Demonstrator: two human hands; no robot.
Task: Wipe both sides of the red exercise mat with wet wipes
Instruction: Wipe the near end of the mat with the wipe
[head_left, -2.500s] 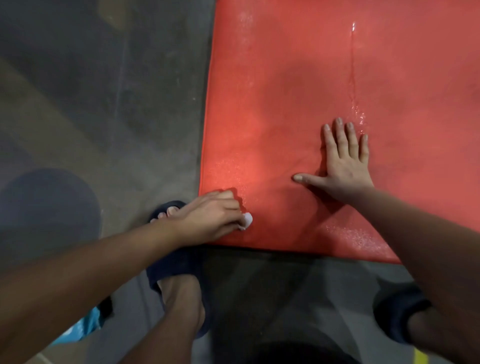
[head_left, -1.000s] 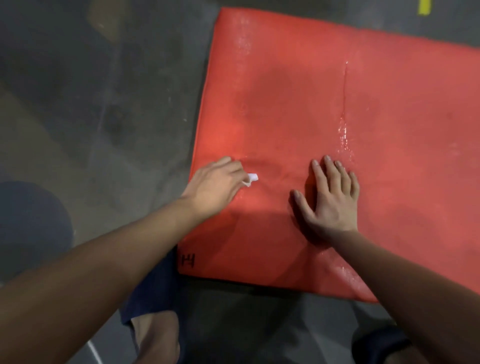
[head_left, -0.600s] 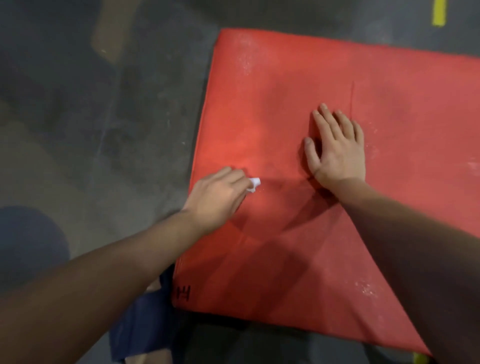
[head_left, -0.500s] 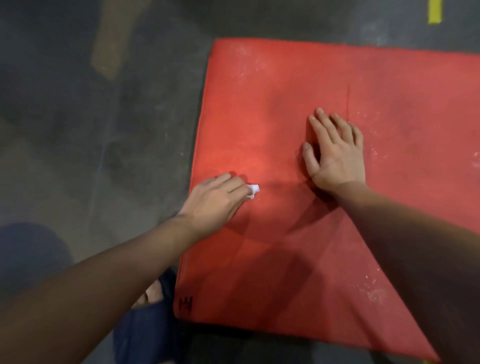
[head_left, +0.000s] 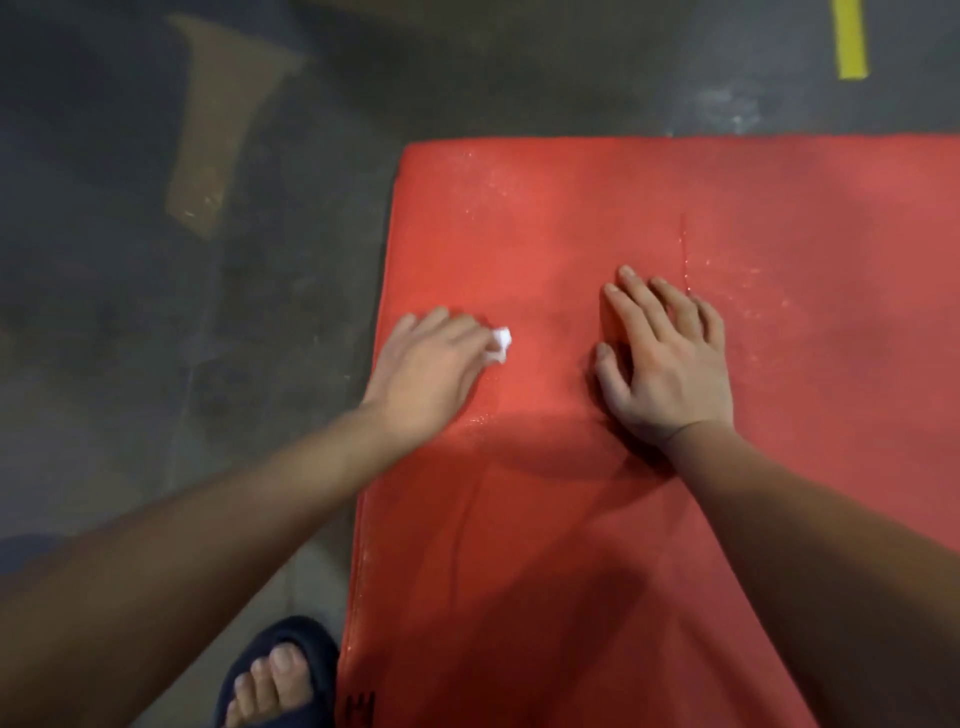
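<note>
Operator: Firstly, report the left portion of the head view.
Inspector: Dark grey floor with a brown patch. At the bottom edge, a bare foot in a dark slipper stands on the floor just beside the mat's left edge.
Operator: Position of the task item?
Inspector: The red exercise mat lies flat on the floor and fills the centre and right of the view; its far edge and left edge are both visible. A small black mark sits at its near left corner.
Operator: Left hand status?
Inspector: The left hand rests palm-down on the mat near the left edge. Its fingers are curled over a small white wet wipe, bunched into a wad, which protrudes at the fingertips and touches the mat.
Operator: Right hand status?
Inspector: The right hand lies flat on the mat to the right of the wipe, apart from it, fingers straight and close together, holding nothing. A thin wet streak runs along the mat just beyond its fingertips.
Operator: Far right?
Inspector: A strip of yellow tape on the floor beyond the mat's far edge.
</note>
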